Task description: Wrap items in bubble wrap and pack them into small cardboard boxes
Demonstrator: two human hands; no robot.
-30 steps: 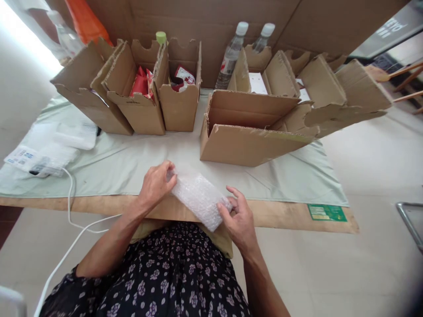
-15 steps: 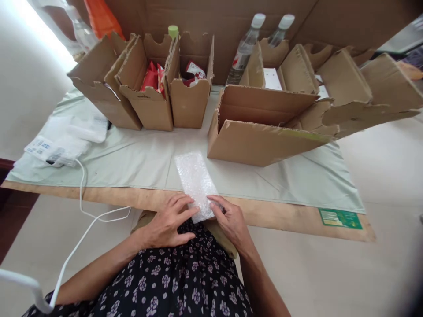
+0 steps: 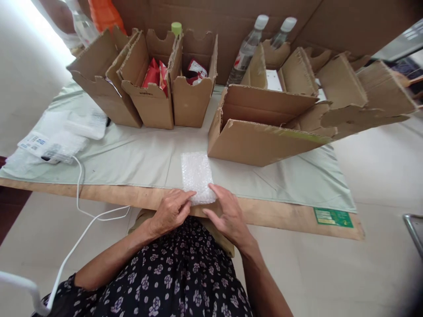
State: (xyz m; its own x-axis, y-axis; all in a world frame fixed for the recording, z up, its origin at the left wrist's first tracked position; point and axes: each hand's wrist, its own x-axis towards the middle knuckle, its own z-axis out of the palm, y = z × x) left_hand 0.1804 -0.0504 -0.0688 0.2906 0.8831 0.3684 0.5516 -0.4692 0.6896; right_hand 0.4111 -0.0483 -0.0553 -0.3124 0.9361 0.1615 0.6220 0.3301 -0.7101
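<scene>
A clear piece of bubble wrap (image 3: 196, 174) lies on the pale green cloth at the table's near edge, its near end looking doubled over. At its lower left corner, my left hand (image 3: 173, 209) is closed, thumb and index finger pinching the plastic. My right hand (image 3: 228, 213) touches the right edge with its index fingertip, while the thumb stands apart below. Whether anything lies inside the wrap, I cannot tell.
Cardboard bins (image 3: 193, 101) holding red packets stand at the back left. A wide cardboard box (image 3: 264, 143) is right of the wrap, with bottles (image 3: 246, 50) behind. More bubble wrap (image 3: 54, 136) lies left, near a white cable (image 3: 79, 189). A green card (image 3: 333, 217) sits on the right edge.
The bubble wrap now looks shorter and straighter, its near end folded up from my lap. My left hand has gone from spread fingers to a pinch; my right thumb has moved off the wrap.
</scene>
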